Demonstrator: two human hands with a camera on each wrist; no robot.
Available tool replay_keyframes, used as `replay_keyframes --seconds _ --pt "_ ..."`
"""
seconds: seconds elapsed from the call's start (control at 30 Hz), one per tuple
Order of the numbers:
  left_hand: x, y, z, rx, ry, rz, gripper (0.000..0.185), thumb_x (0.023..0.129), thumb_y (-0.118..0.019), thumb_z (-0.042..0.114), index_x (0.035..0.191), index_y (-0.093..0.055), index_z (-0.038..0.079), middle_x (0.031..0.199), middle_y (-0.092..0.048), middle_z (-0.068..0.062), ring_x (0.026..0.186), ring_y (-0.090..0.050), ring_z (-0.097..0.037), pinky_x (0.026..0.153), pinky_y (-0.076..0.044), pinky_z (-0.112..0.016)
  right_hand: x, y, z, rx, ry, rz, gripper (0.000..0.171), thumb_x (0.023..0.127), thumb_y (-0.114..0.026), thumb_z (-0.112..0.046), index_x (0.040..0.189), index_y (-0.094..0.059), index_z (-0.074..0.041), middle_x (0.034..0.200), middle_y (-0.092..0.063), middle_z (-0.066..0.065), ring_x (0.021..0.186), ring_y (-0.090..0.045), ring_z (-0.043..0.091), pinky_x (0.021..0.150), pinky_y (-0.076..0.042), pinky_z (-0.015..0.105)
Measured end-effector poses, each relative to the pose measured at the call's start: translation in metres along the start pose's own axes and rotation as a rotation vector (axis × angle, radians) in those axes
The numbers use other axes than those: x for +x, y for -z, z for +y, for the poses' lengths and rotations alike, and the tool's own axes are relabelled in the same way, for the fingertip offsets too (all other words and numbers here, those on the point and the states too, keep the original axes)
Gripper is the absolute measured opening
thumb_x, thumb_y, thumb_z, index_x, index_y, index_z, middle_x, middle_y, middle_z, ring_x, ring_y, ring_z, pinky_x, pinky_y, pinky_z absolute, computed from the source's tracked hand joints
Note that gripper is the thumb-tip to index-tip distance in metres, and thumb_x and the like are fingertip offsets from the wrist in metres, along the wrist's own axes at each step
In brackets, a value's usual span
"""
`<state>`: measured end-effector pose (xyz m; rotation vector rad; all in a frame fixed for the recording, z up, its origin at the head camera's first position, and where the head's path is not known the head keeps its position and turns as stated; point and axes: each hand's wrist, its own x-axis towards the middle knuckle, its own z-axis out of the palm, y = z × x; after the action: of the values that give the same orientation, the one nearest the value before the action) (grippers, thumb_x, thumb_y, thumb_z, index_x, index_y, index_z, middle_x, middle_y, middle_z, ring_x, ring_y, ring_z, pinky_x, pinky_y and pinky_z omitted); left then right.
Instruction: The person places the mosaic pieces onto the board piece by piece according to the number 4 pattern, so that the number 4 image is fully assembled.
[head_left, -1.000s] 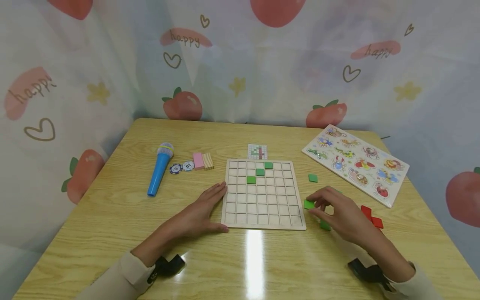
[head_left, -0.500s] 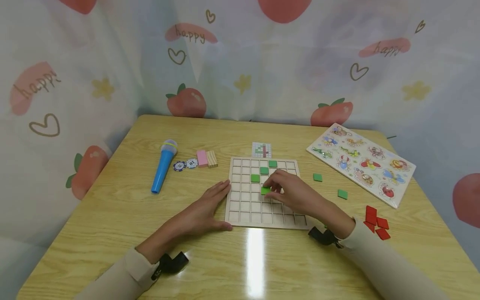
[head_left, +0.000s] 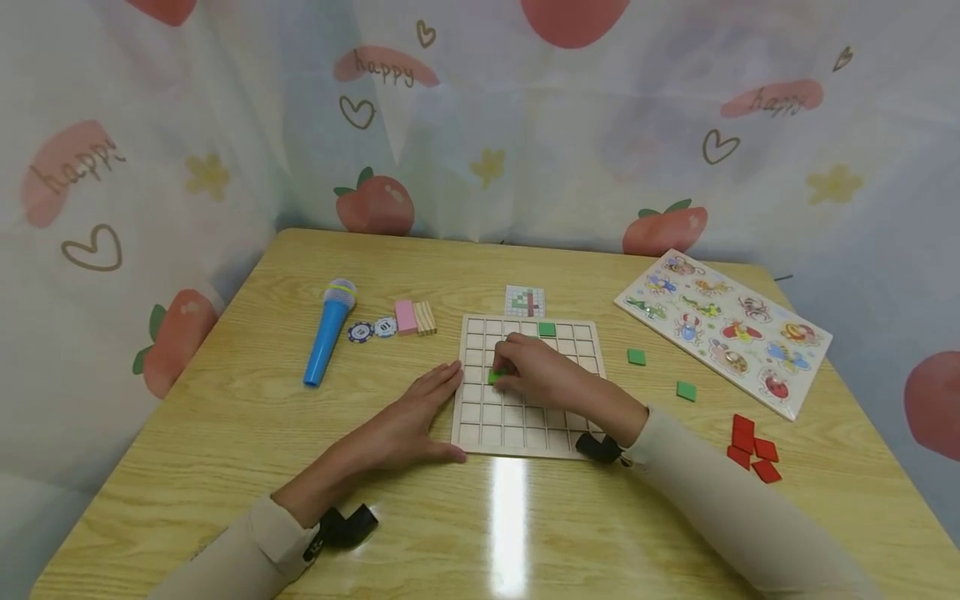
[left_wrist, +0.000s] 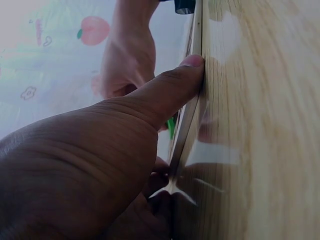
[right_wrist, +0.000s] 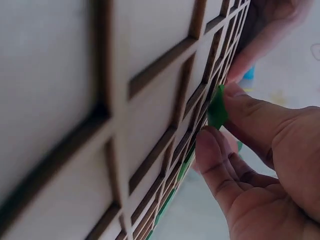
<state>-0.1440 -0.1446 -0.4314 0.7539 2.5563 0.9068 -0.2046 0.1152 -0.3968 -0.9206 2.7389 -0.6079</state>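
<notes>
Pinching a green tile (head_left: 495,377) at its fingertips over the board (head_left: 525,433), the right hand (head_left: 536,372) hovers; flat left hand (head_left: 405,425) braces the board's edge.

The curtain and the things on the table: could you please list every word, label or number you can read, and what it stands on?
"happy": on the curtain, in pink patches, seen three times.
Poker chips: markings too small to read.
Pattern card: coloured squares only, no legible text.
Insect puzzle board: pictures only, no readable words.

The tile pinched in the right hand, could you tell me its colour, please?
Green; the tile shows best in the right wrist view.
</notes>
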Motion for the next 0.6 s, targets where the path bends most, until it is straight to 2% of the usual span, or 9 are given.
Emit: replay_keyframes --seconds 0.4,0.6 --pt "0.0008 0.0006 0.0029 -0.004 0.021 -0.010 0.119 0.086 -0.088 0.048 0.172 -0.015 0.013 0.183 -0.006 0.001 0.170 -0.005 -0.027 0.135 -0.022 -0.054 0.0088 -0.0015 -0.0052 -0.002 -0.010 -0.014 0.012 0.100 -0.077 -0.018 0.099 -0.066 -0.014 0.100 -0.062 0.003 0.083 -0.055 0.014 0.074 -0.050 0.030" --pt "0.0000 0.0007 0.0026 0.000 0.023 -0.006 0.118 0.086 -0.089 0.047 0.172 -0.015 0.014 0.183 -0.007 0.001 0.170 -0.005 -0.026 0.134 -0.024 -0.053 0.0094 -0.0007 -0.0056 -0.010 -0.004 -0.031 0.005 0.103 -0.072 -0.016 0.102 -0.071 -0.011 0.104 -0.064 0.004 0.087 -0.059 0.014 0.078 -0.053 0.031"
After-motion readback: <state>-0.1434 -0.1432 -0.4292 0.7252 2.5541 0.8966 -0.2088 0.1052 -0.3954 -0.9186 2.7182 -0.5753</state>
